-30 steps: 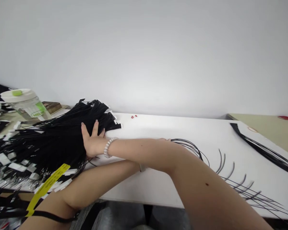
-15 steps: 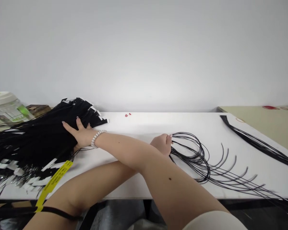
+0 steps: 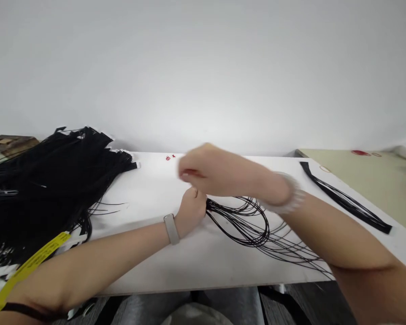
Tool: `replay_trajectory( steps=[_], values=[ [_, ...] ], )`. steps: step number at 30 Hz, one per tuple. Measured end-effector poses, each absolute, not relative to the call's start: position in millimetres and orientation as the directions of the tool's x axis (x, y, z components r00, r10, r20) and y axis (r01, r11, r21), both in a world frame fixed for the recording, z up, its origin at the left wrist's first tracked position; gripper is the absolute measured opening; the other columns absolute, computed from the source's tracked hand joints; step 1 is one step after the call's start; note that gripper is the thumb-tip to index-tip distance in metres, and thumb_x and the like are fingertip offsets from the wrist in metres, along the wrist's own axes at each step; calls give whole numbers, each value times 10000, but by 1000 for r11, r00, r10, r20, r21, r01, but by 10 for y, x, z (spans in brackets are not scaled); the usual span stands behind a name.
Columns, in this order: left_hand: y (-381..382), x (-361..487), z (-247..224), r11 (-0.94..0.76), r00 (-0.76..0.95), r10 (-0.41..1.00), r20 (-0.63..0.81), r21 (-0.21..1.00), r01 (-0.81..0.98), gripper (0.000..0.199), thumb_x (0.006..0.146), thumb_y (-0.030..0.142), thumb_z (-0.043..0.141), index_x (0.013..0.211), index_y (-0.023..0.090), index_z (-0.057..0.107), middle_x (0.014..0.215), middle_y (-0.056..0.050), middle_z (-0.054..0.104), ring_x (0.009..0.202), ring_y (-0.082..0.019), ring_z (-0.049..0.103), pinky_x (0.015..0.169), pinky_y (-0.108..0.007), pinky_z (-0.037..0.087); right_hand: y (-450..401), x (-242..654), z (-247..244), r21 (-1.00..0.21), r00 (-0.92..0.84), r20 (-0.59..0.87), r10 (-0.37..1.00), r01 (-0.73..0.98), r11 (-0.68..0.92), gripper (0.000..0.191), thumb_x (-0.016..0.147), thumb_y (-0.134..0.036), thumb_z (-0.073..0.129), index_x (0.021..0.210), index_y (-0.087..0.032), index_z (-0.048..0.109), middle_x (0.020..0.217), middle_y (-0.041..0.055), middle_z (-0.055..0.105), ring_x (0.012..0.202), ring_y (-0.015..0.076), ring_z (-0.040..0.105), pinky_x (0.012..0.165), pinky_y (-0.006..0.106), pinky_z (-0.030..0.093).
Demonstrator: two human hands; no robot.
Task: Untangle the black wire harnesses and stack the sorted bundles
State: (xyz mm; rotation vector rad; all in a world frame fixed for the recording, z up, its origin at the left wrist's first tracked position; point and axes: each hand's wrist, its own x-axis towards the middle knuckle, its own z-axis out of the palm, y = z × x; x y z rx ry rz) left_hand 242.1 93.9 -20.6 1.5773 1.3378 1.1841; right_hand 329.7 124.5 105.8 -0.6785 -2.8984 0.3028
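Note:
My left hand, with a grey band at its wrist, is closed round one end of a looped bundle of thin black cables. The loops spread to the right on the white table, their loose ends reaching its front edge. Just above my left hand is my right hand, with a beaded bracelet. Its fingers are curled in and blurred, and whether they hold anything is hidden. A large pile of black cables with white tips covers the table's left side.
At the right lies a narrow black cable bundle. Small red bands are near the wall. A beige surface at the right bears more red bands. A yellow tag hangs across my left arm. A brown box stands far left.
My right hand has left the cable pile and swung right, above my left hand. My left hand still grips the looped cables. The view has shifted, and items appear further left.

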Motion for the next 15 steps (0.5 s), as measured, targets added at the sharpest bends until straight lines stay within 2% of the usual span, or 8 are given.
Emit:
replay_trajectory(
  steps=[2,4,9,12,15],
  values=[
    [929,2403,-212,-95,-13,995,101,963,253,387,873,434,272,714,153,485,571,1,465,546,-125,468,525,-259,400,1275,3748,977,-241,-845,45,532,508,827,219,800,-156,388,678,-157,570,661,-12,566,567,60,427,555,204,320],
    [905,2403,-214,-25,-22,999,30,978,207,387,861,472,265,701,168,443,497,34,371,438,-101,385,425,-232,337,1296,4032,822,-259,-793,29,608,582,771,214,790,-170,419,629,-147,558,599,-9,538,536,61,414,541,207,319],
    [844,2392,-192,60,-34,998,-55,987,152,370,834,497,332,654,177,377,497,46,327,419,-77,323,392,-202,290,1305,4230,510,-319,-730,84,678,625,712,143,759,-257,518,825,-167,607,734,15,571,600,76,463,534,194,350],
    [819,2352,-187,98,-76,993,-93,993,68,373,832,502,337,647,179,369,494,45,327,420,-79,330,389,-201,289,1299,4276,472,-480,-745,62,664,561,674,221,814,-255,447,959,-186,600,724,12,580,605,72,498,558,190,382],
    [795,2319,-197,105,-71,992,-105,995,-3,382,836,504,325,642,179,370,507,38,348,430,-81,343,392,-202,297,1289,4327,433,-647,-704,-65,707,569,507,309,843,-229,373,1113,-215,523,664,-11,574,559,65,519,554,187,407]
  ],
)
